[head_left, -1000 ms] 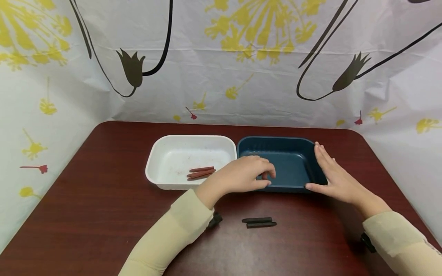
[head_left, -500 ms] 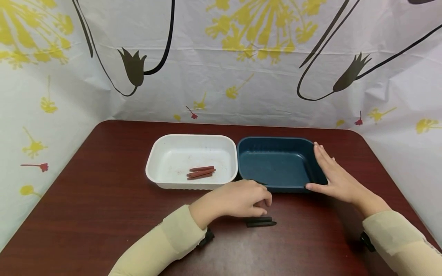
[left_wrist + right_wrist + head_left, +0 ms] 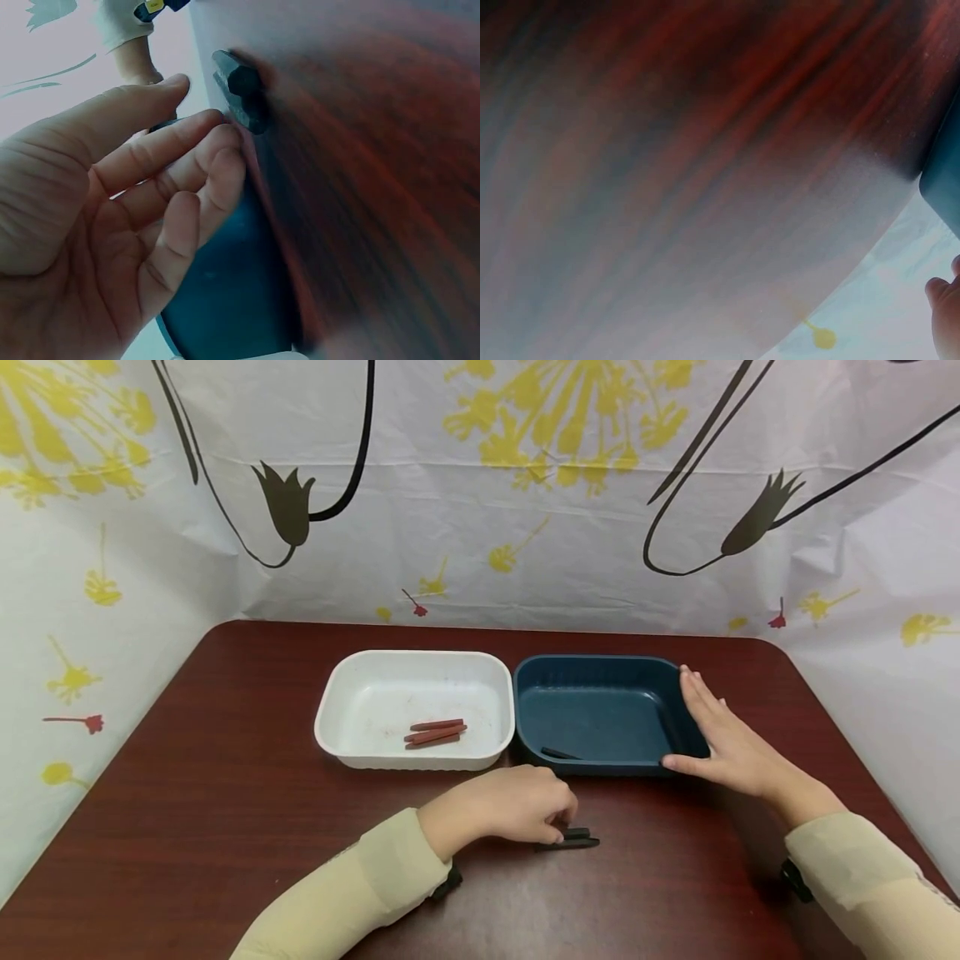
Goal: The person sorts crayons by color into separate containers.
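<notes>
Two black crayons (image 3: 581,842) lie side by side on the table, partly covered by my left hand (image 3: 517,806) in the head view. In the left wrist view, that hand's fingers bend loosely and the thumb stands apart. The black crayons (image 3: 241,81) are just beyond the fingertips, and whether they touch cannot be told. My right hand (image 3: 731,747) rests against the right end of a dark blue tray (image 3: 600,768), fingers extended and thumb at the front rim. One black crayon (image 3: 559,753) lies inside that tray near its front left corner.
A white tray (image 3: 333,727) stands left of the blue one, the two side by side. Several reddish-brown crayons (image 3: 435,733) lie in it. The brown table (image 3: 187,802) meets a patterned white sheet (image 3: 465,568) at the back and sides.
My left hand has come from over the blue tray down to the black crayons on the table. The black crayon inside the blue tray is now uncovered. My right hand stays put.
</notes>
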A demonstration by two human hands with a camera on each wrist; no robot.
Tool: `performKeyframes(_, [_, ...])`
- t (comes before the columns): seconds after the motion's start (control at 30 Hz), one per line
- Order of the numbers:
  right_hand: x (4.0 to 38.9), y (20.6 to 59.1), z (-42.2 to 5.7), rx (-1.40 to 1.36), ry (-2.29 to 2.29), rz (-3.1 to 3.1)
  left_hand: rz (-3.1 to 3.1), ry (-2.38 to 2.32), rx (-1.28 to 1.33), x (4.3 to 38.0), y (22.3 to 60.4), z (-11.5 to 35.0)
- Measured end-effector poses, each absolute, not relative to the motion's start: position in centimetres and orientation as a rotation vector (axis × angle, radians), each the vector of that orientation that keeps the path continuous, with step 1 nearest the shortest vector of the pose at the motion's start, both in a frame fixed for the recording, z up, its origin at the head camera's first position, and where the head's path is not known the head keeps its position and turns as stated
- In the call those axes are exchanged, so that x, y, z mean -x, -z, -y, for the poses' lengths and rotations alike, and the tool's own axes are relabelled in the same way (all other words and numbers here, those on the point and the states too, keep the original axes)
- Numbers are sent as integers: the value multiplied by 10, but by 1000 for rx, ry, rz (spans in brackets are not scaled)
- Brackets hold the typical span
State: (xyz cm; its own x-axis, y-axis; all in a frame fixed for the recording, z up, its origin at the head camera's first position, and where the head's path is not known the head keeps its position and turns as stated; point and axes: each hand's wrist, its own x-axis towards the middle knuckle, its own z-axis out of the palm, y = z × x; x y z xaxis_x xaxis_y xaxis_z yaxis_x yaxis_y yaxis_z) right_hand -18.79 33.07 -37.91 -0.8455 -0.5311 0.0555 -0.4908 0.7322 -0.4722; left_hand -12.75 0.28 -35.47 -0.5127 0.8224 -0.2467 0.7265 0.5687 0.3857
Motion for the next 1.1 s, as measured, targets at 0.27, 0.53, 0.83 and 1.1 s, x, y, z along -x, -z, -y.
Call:
performKeyframes(0.27, [188,381,-331,848,745,-2847,-2416,-251,-1266,129,360,-6])
performKeyframes(0.53, [189,380,-331,834,734,-2857,-2340,-258,-1311,129,361,-9])
performKeyframes(0.83, [188,381,-331,832,733,-2863,-2303,-290,-1309,130,365,-9])
performKeyframes(1.1, [187,381,-330,822,746,-2863,-2301,-296,-1327,131,365,-8])
